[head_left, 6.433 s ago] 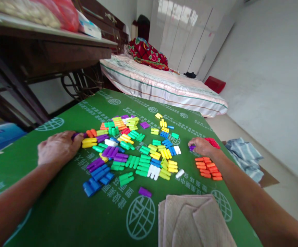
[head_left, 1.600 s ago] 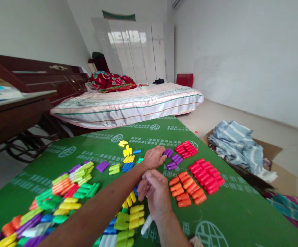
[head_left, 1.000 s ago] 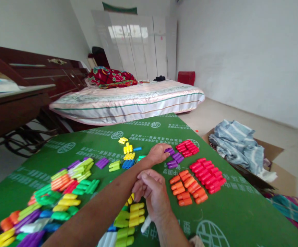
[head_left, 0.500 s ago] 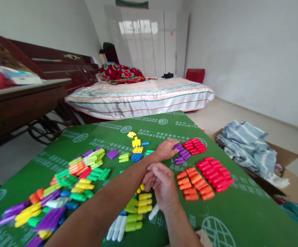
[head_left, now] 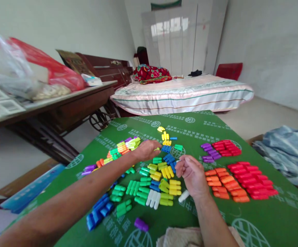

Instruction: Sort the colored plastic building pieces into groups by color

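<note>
Many small coloured plastic pieces lie in a mixed pile (head_left: 149, 171) on the green table cover (head_left: 267, 219). My left hand (head_left: 147, 151) reaches over the far side of the pile, fingers stretched forward and slightly bent, touching pieces near a yellow-green cluster (head_left: 128, 144). My right hand (head_left: 191, 173) hovers just right of the pile, fingers curled in; what they hold, if anything, is hidden. Sorted groups lie to the right: purple (head_left: 209, 152), red (head_left: 227, 146), a second red group (head_left: 249, 175) and orange (head_left: 224, 183).
A folded beige towel (head_left: 179, 236) lies at the near edge, with a lone purple piece (head_left: 141, 224) and a blue cluster (head_left: 98, 212) beside it. A dark wooden table (head_left: 69, 103) stands left, a bed (head_left: 185, 94) behind, and blue cloth (head_left: 287, 154) on the right.
My left hand has pulled back from the purple group to the mixed pile. The camera has turned left. My right hand stays curled near the pile.
</note>
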`<state>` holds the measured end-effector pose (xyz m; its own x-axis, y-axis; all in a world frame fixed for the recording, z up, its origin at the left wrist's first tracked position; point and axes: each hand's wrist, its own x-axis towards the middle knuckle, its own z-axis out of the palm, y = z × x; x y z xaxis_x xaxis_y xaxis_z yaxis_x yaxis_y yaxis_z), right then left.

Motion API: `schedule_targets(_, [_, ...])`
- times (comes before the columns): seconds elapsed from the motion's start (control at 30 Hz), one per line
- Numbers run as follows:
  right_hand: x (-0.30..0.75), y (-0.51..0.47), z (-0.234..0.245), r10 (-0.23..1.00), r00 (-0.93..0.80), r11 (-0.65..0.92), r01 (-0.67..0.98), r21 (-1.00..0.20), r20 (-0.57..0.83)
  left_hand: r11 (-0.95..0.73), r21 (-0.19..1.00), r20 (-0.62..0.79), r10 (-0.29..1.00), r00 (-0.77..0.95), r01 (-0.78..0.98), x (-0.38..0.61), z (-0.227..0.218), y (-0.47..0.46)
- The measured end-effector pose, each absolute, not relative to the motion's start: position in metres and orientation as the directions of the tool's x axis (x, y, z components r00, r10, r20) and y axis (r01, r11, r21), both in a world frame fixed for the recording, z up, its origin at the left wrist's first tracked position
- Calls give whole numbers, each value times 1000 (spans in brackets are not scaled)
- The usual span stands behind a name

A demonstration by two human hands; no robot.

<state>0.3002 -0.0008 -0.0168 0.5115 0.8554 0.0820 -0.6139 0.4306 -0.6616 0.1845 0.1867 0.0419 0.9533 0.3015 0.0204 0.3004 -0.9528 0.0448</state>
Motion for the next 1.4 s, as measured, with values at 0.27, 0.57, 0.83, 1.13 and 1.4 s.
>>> schedule_targets(0.27, [300, -6, -24, 873, 480, 399, -593, -700, 90, -917, 62, -43, 391, 919, 393, 110, 46, 162])
schedule_targets(0.57, [300, -9, -31, 889, 451, 365, -589, -721, 82, -625, -92, -161, 777, 608, 775, 52, 68, 158])
schedule_targets(0.83, [298, -9, -27, 892, 445, 357, -585, -728, 80, -447, -213, -190, 891, 411, 869, 28, 65, 136])
schedule_targets(1.13, [296, -9, -27, 904, 421, 337, -600, -725, 72, -440, -265, -224, 893, 390, 858, 32, 61, 117])
schedule_targets(1.4, [293, -4, -20, 893, 444, 358, -593, -722, 78, -559, -87, -152, 826, 543, 825, 68, 74, 117])
